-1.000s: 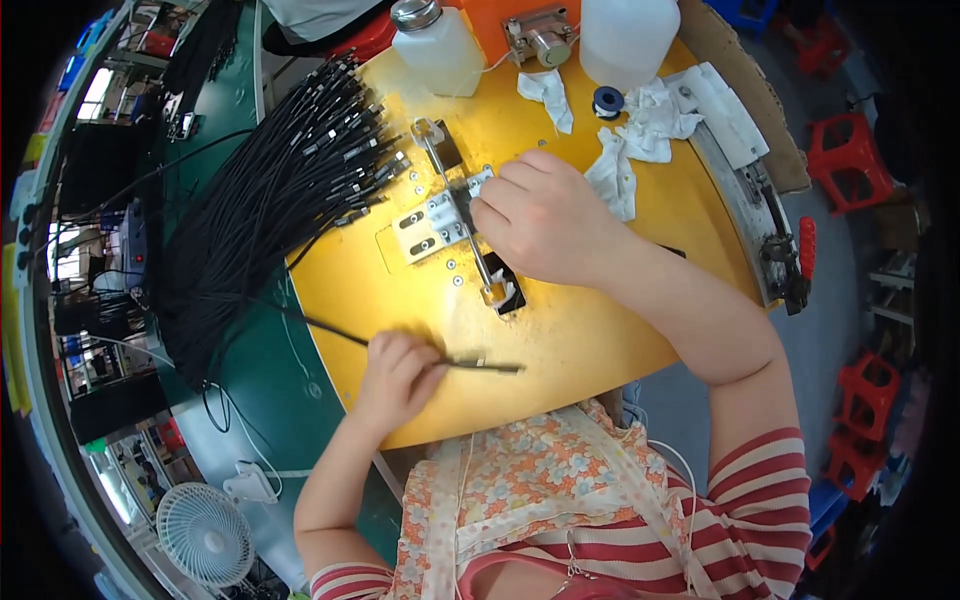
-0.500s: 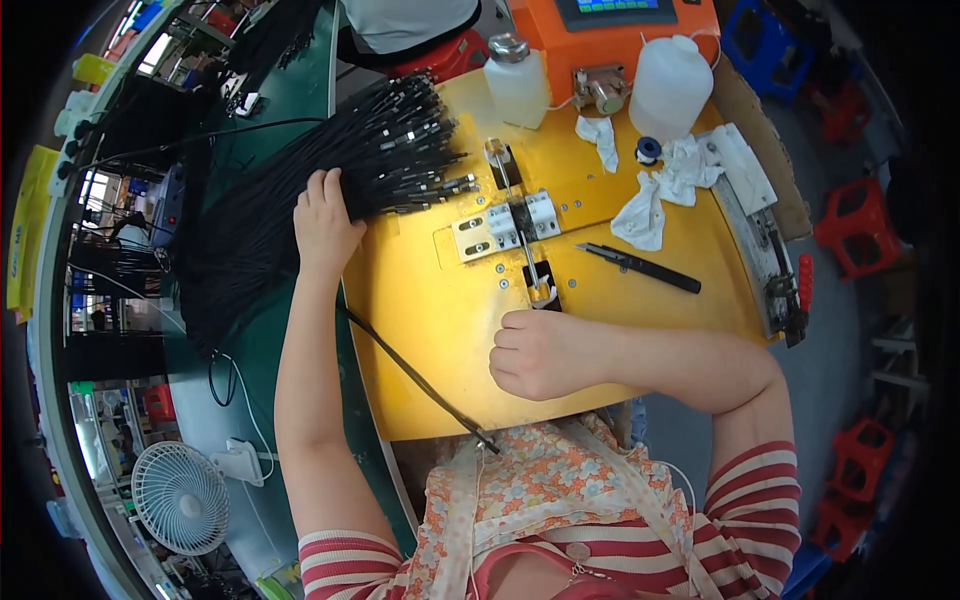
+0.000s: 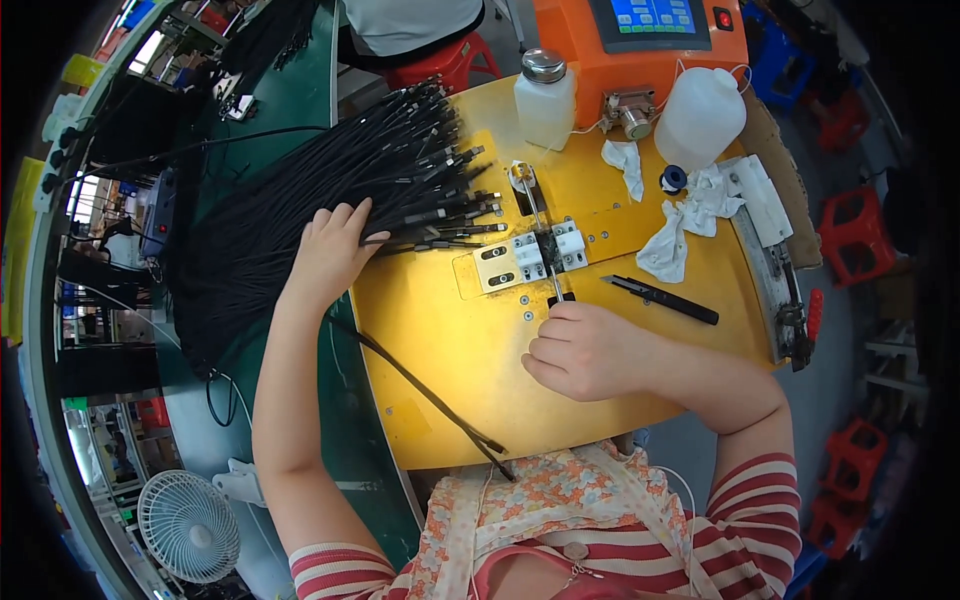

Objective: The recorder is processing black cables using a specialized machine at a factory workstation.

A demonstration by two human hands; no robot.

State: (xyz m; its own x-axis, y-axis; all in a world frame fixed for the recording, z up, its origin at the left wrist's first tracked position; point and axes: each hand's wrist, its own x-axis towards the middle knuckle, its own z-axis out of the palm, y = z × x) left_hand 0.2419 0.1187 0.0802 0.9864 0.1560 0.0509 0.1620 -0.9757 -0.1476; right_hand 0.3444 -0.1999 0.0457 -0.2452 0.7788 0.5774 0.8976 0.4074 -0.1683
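A large bundle of black cables (image 3: 270, 215) lies across the left side, its metal-tipped ends reaching onto the yellow work plate (image 3: 430, 350). My left hand (image 3: 335, 250) rests on the bundle's near edge, fingers stretched over the cables and thumb apart. Closed in a fist, my right hand (image 3: 580, 350) is at the near end of a metal rod fixture (image 3: 545, 250); whatever its fingers hold is hidden. A few loose black cables (image 3: 430, 395) run from under my left wrist to the plate's front edge. A black craft knife (image 3: 665, 300) lies right of the fixture.
Behind the plate stand a white pump bottle (image 3: 545, 105), a white plastic jug (image 3: 700, 120) and an orange machine with a screen (image 3: 590, 75). Crumpled white tissues (image 3: 665, 245), a blue spool (image 3: 673, 180) and a metal rail (image 3: 770, 270) are at right. A fan (image 3: 188, 525) stands lower left.
The view has shifted, so the plate and fixture appear lower and further right. My left thumb has spread out over the cables. My right fist now covers the rod's near end.
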